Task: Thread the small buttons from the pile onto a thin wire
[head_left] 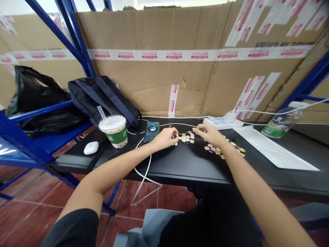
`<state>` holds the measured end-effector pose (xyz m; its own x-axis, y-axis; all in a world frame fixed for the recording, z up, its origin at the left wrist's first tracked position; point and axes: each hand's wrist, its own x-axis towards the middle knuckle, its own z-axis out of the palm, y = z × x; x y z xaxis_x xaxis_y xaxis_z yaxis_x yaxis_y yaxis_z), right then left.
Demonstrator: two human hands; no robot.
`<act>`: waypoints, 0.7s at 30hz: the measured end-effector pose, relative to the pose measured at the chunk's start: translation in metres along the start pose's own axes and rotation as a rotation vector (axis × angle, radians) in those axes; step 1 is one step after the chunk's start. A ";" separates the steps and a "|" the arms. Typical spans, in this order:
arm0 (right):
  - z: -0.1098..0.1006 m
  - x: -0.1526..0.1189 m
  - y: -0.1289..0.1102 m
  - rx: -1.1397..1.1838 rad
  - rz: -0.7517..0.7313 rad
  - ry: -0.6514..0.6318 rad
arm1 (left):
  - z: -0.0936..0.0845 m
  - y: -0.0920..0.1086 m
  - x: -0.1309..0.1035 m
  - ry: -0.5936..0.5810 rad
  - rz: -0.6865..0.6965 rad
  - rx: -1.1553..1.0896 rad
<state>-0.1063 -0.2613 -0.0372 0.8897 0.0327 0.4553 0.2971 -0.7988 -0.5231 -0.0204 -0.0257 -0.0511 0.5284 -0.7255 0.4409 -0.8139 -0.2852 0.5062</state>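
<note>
With twelve o'clock pointing away from the person, a thin brownish strand [185,132] runs nearly straight between the hands over the black bench [180,164]. The left hand [167,138] pinches a small pale piece [177,136] at its fingertips; the right hand [210,133], at three o'clock from it, has its fingers closed on the strand's other end. The strand looks light and limp when slack, best taken near its tip; the piece seems stiff, slight and perhaps slippery, better held by its edges. Flat, rounded pale pieces [186,138] lie below the strand; towards four o'clock sit mixed yellow, purple and cream pieces [218,151], smooth-looking. A glassy phone [152,131] rests at nine o'clock from the left hand.
</note>
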 end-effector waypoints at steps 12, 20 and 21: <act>0.004 0.000 0.006 0.104 0.019 -0.008 | -0.001 0.000 0.000 -0.001 -0.004 0.032; 0.004 0.001 0.005 0.066 0.011 -0.004 | 0.000 -0.001 0.001 -0.005 -0.005 0.026; 0.004 0.001 0.005 0.061 0.008 -0.001 | 0.000 -0.001 0.001 -0.006 -0.004 0.026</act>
<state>-0.1023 -0.2628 -0.0420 0.8925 0.0272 0.4502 0.3106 -0.7608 -0.5699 -0.0191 -0.0261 -0.0508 0.5299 -0.7284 0.4343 -0.8181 -0.3041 0.4882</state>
